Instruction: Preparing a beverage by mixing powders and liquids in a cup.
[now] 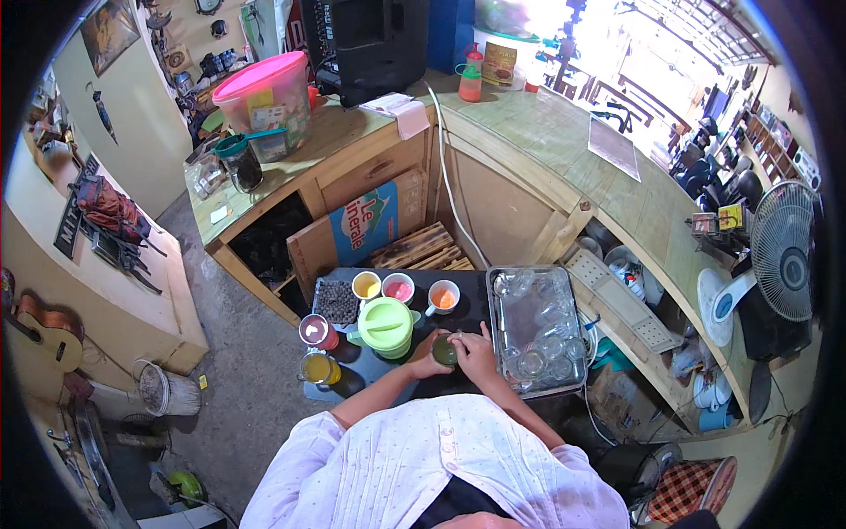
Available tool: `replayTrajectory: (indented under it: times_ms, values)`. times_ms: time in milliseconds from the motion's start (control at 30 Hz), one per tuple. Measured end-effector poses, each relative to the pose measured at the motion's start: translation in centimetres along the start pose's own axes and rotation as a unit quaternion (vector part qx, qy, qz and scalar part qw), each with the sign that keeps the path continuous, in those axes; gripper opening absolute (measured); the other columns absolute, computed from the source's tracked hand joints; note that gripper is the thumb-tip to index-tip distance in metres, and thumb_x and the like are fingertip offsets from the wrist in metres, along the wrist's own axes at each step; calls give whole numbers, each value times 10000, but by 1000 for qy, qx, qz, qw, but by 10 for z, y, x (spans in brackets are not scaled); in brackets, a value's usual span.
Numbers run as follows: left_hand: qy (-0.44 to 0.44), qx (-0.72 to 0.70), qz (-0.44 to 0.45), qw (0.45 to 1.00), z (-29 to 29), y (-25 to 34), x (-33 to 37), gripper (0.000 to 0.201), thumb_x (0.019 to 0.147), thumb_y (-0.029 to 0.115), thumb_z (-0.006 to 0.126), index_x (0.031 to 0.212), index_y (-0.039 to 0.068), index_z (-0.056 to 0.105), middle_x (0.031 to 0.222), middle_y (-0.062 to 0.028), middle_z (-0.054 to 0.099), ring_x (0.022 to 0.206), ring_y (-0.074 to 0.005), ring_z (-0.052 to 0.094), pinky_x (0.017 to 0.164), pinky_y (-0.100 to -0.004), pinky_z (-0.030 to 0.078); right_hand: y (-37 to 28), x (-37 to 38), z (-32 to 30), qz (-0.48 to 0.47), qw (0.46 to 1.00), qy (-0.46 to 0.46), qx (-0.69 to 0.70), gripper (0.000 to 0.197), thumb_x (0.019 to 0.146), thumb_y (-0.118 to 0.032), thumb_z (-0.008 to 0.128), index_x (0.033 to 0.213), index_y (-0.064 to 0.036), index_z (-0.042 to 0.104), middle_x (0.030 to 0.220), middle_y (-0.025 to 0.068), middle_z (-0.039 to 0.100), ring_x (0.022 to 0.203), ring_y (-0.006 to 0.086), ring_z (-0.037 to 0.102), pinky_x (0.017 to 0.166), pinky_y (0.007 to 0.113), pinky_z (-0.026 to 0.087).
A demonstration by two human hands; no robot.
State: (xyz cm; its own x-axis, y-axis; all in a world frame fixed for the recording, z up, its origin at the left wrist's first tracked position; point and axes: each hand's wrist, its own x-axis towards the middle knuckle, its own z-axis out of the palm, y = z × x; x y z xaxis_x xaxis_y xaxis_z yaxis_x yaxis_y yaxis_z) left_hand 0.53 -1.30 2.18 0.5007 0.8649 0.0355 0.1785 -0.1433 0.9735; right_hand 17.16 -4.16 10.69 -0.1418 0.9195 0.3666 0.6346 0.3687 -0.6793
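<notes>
Low in front of me, my left hand [426, 359] is wrapped round the side of a small glass of dark green drink [446, 353]. My right hand [478, 356] meets it from the other side, fingertips pinched at the rim; whatever they grip there is too small to make out. Just left of the glass stands a light green lidded pitcher [385, 324]. Around it are a cup with yellow contents [367, 285], a cup with pink contents [397, 287], a white mug with orange contents [442, 297], a glass of red drink [318, 331] and a glass mug of yellow drink [320, 368].
A metal tray of clear glassware [538, 331] lies right of my hands. A grid of dark round pieces [337, 301] sits at the table's far left. Beyond rises a wooden counter [520, 132] with a pink-lidded tub [264, 101]; a white fan [780, 251] stands at right.
</notes>
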Motion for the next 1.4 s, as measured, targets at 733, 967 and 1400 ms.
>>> replayTrajectory:
  times_ms: [733, 967, 1400]
  values:
    - [-7, -6, -28, 1000, 3, -4, 0, 995, 520, 272, 921, 1314, 75, 356, 1249, -80, 513, 1194, -217, 512, 1048, -351, 394, 9, 1, 1, -16, 996, -70, -58, 121, 872, -137, 612, 849, -67, 708, 801, 97, 711, 759, 292, 682, 1097, 566, 337]
    - [-4, 21, -11, 1000, 5, -9, 0, 963, 530, 255, 914, 1301, 82, 363, 1234, -82, 511, 1185, -216, 515, 1038, -351, 400, 15, -2, 2, -14, 995, -88, -51, 117, 862, -129, 610, 846, -79, 714, 806, 111, 711, 765, 293, 690, 1111, 564, 320]
    - [20, -11, -4, 1000, 4, -3, -3, 904, 530, 192, 895, 1278, 107, 395, 1189, -70, 556, 1132, -207, 557, 989, -341, 440, 6, 8, -7, 1, 991, -96, -92, 106, 853, -110, 621, 847, -80, 722, 810, 124, 708, 759, 322, 682, 1076, 557, 383]
